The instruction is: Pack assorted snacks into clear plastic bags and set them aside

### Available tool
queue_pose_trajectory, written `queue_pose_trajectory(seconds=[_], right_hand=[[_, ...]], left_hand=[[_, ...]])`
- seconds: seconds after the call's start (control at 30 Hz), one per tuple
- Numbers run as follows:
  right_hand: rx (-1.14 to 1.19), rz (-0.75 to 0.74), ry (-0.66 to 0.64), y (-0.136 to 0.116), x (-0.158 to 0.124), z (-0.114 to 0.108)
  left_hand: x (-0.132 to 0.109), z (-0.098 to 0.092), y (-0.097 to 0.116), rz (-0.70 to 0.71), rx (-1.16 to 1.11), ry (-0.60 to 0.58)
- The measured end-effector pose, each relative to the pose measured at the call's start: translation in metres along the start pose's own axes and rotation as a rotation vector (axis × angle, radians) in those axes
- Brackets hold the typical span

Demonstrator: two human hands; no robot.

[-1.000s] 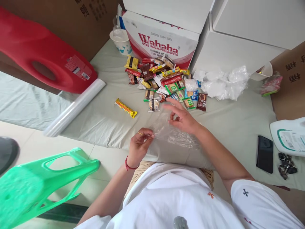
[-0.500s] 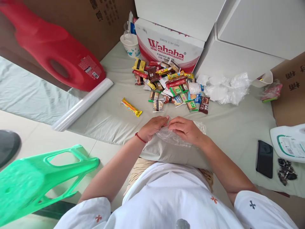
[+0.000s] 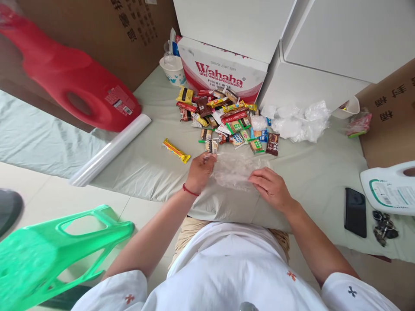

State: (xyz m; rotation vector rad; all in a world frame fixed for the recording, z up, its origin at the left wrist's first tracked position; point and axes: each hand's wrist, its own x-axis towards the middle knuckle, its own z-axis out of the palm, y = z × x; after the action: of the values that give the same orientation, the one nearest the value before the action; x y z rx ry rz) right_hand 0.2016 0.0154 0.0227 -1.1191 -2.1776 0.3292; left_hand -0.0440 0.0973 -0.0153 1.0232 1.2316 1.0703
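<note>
A clear plastic bag (image 3: 234, 172) is stretched loosely between my two hands, low over the pale green sheet. My left hand (image 3: 200, 172), with a red cord at the wrist, pinches its left end. The fingers of my right hand (image 3: 270, 185) are closed on its lower right side. Just beyond lies a heap of wrapped snacks (image 3: 234, 115) in red, yellow, green and brown packets. One wafer packet (image 3: 212, 145) is close to my left fingertips. A yellow snack bar (image 3: 176, 150) lies apart, to the left of my left hand.
Left are a red jug (image 3: 81, 82), a roll of clear film (image 3: 110, 151) and a green stool (image 3: 65, 255). A Wahaha carton (image 3: 223, 71) stands behind the snacks. Crumpled clear bags (image 3: 300, 123), a phone (image 3: 355, 212), keys (image 3: 384, 228) and a white jug (image 3: 389, 188) are right.
My hands have moved apart, the right one to the right and slightly toward me. The plastic bag is now spread out between them. The whole view has shifted slightly.
</note>
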Motion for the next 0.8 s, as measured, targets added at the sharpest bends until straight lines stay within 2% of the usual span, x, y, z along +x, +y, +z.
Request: queue_pose_trajectory(seconds=[0.07, 0.13, 0.2, 0.27, 0.33, 0.4, 0.43, 0.47, 0.5, 0.53, 0.57, 0.6, 0.63, 0.67, 0.73, 0.8], right_hand=[[-0.106, 0.046, 0.075, -0.002, -0.020, -0.001], [-0.173, 0.074, 0.114, -0.006, -0.042, 0.000], [-0.187, 0.101, 0.106, -0.010, -0.065, 0.005], [-0.165, 0.138, 0.074, -0.014, -0.084, 0.009], [-0.140, 0.176, 0.053, -0.017, -0.097, 0.013], [-0.126, 0.200, 0.056, -0.017, -0.102, 0.013], [-0.124, 0.204, 0.060, -0.017, -0.101, 0.012], [-0.122, 0.203, 0.061, -0.017, -0.099, 0.011], [-0.118, 0.200, 0.058, -0.017, -0.097, 0.010], [-0.112, 0.196, 0.052, -0.016, -0.093, 0.008], [-0.103, 0.193, 0.044, -0.016, -0.090, 0.007], [-0.095, 0.191, 0.037, -0.016, -0.089, 0.005], [-0.090, 0.194, 0.031, -0.017, -0.089, 0.005], [-0.092, 0.200, 0.029, -0.017, -0.091, 0.004], [-0.121, 0.228, 0.028, -0.020, -0.104, 0.005], [-0.148, 0.262, 0.012, -0.024, -0.123, 0.004]], left_hand=[[-0.005, -0.010, -0.008, 0.068, -0.041, 0.228], [-0.019, -0.020, -0.017, 0.065, -0.044, 0.343], [-0.039, -0.031, -0.027, 0.025, 0.046, 0.351], [-0.063, -0.041, -0.032, 0.024, 0.249, 0.346], [-0.085, -0.047, -0.026, 0.160, 0.455, 0.460], [-0.103, -0.044, -0.008, 0.406, 0.615, 0.542], [-0.108, -0.039, 0.004, 0.544, 0.673, 0.500], [-0.111, -0.031, 0.016, 0.678, 0.724, 0.361], [-0.111, -0.020, 0.026, 0.827, 0.750, 0.113], [-0.107, -0.007, 0.034, 0.913, 0.775, -0.176], [-0.099, 0.007, 0.039, 0.916, 0.839, -0.422], [-0.088, 0.021, 0.040, 0.867, 0.906, -0.546], [-0.075, 0.032, 0.037, 0.811, 0.959, -0.584], [-0.061, 0.041, 0.030, 0.757, 1.002, -0.561], [-0.034, 0.049, 0.010, 0.652, 1.069, -0.407], [-0.016, 0.045, -0.013, 0.579, 1.122, -0.303]])
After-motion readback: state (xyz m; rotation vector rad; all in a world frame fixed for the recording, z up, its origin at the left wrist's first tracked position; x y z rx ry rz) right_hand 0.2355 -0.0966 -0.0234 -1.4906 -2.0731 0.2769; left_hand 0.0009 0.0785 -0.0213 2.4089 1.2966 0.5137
